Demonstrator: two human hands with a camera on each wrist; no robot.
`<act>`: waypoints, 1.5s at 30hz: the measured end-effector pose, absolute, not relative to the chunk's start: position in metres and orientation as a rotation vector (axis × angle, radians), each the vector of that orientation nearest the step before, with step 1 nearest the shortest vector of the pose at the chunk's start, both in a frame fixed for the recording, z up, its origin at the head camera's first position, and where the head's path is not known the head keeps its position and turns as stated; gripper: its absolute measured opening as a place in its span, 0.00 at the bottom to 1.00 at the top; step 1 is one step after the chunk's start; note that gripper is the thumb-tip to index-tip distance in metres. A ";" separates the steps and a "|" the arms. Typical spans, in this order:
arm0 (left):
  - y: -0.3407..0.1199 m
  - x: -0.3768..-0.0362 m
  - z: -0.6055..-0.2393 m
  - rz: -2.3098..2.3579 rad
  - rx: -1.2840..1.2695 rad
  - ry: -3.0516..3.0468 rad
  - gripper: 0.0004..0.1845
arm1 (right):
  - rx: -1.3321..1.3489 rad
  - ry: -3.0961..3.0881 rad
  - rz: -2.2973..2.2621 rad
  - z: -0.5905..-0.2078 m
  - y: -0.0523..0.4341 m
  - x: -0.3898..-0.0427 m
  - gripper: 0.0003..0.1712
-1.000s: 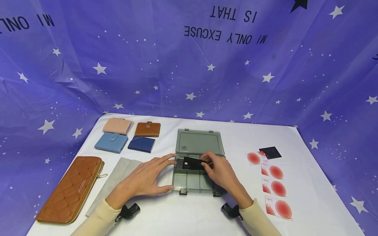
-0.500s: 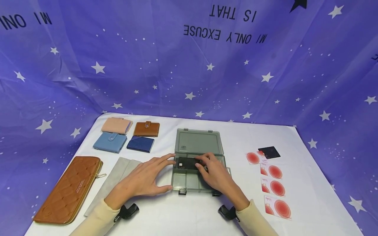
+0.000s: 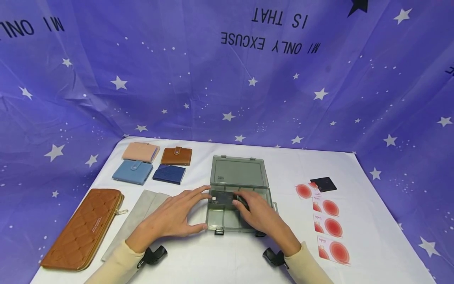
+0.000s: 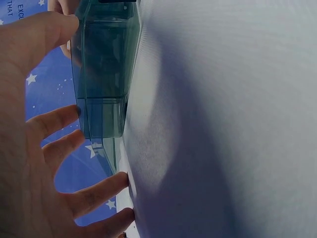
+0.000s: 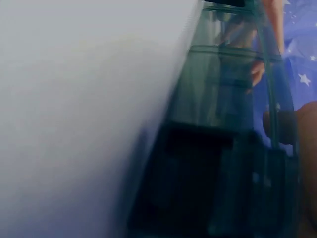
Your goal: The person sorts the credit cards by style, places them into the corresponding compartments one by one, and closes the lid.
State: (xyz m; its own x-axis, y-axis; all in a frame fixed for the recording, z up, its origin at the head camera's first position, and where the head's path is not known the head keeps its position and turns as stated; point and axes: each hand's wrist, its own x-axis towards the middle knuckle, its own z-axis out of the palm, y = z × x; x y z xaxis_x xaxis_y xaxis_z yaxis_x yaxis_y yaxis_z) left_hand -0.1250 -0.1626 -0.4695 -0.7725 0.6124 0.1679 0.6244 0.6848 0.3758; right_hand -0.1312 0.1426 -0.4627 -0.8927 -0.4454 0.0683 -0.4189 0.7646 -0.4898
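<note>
The black VIP card (image 3: 221,198) lay inside the smoked-plastic divider box (image 3: 215,218), across what we took for its middle band of compartments; we could not tell whether it sat flat on the floor or rode on a divider. Its long axis ran left to right, roughly parallel to the near wall, with its chip end toward the left hand (image 3: 170,215) and its other end under the right hand (image 3: 259,209).

Of the two hands, we found the right one nearer. It reached in over the box's right side, thumb and fingers curled at the card's right end; we read this as a pinch, though the right wrist view was too dark and blurred to confirm it. The left hand grasped nothing: its fingers were spread, two tips at the box's left wall just beside the chip end, the thumb by the near corner. We judged that it steadied the box.

Beyond the card, the lid (image 3: 239,171) was folded back, away from us, over the white-covered tabletop (image 3: 220,262). To the right we saw red-and-white cards (image 3: 333,227) in a column, the farthest overlapping a black card (image 3: 325,184). To the left, a pale grey pouch (image 3: 138,217) lay partly behind the left forearm, with a quilted brown zip wallet (image 3: 81,232) outside it and four small wallets (image 3: 132,172) grouped farther back.
</note>
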 end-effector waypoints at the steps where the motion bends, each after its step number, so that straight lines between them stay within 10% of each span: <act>1: -0.162 -0.125 -0.470 -0.654 -1.051 -2.856 0.44 | -0.694 2.887 -0.804 -0.461 0.144 -0.131 0.25; 45: -0.161 -0.124 -0.471 -0.665 -1.056 -2.852 0.44 | -0.362 3.028 -0.713 -0.473 0.445 -0.212 0.28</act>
